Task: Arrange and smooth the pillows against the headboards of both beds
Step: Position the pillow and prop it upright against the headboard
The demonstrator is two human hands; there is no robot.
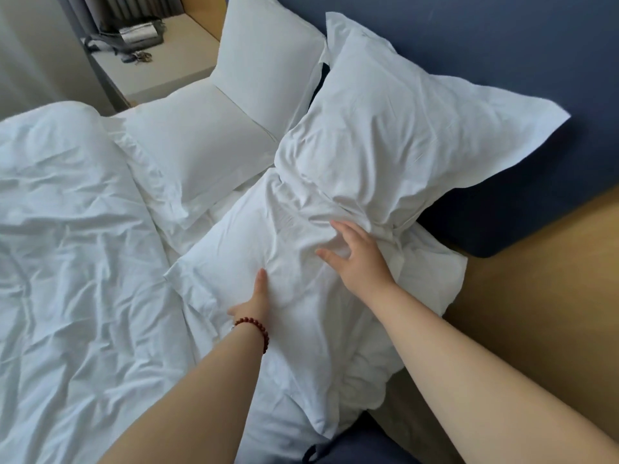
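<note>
Several white pillows lie at the head of the bed. A creased near pillow (301,296) lies flat under both my hands. My left hand (256,296), with a red bead bracelet at the wrist, presses into the pillow's left side, its fingers sunk in the fabric. My right hand (355,252) lies spread and flat on the pillow's upper part. Behind it a wrinkled pillow (402,135) leans on the dark blue headboard (502,45). Further left, one smooth pillow (268,55) stands upright and another (201,139) lies flat in front of it.
A rumpled white duvet (73,246) covers the bed's left part. A wooden ledge (536,279) runs along the right side. At the back left a nightstand (157,61) holds a dark bag and keys, beside grey curtains.
</note>
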